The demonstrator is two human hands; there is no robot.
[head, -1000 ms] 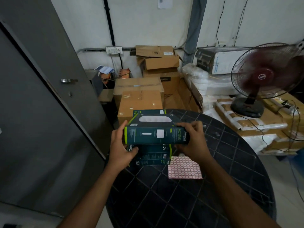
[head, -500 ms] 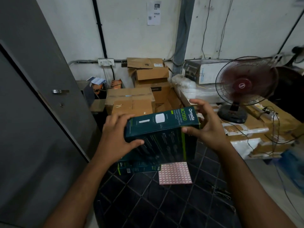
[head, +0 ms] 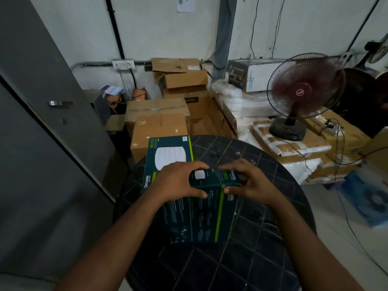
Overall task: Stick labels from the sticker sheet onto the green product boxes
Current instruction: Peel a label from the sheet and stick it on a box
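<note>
I hold a dark green product box (head: 197, 215) with both hands over the round dark table (head: 262, 259). Its printed back faces up and its far edge is tilted up. My left hand (head: 178, 179) grips the far left corner. My right hand (head: 249, 181) grips the far right corner. A second green box (head: 168, 152) with a white disc picture lies flat on the table's far left part, partly under my left hand. The sticker sheet is hidden under the held box.
Cardboard cartons (head: 159, 124) are stacked beyond the table. A running red fan (head: 302, 95) stands on wrapped packages at the right, with cables trailing down. A grey door (head: 42, 122) fills the left side. A blue box (head: 369, 198) lies on the floor at right.
The held box has come down toward the table and turned so its back faces up. It now covers the red sticker sheet. The other box stayed where it lay.
</note>
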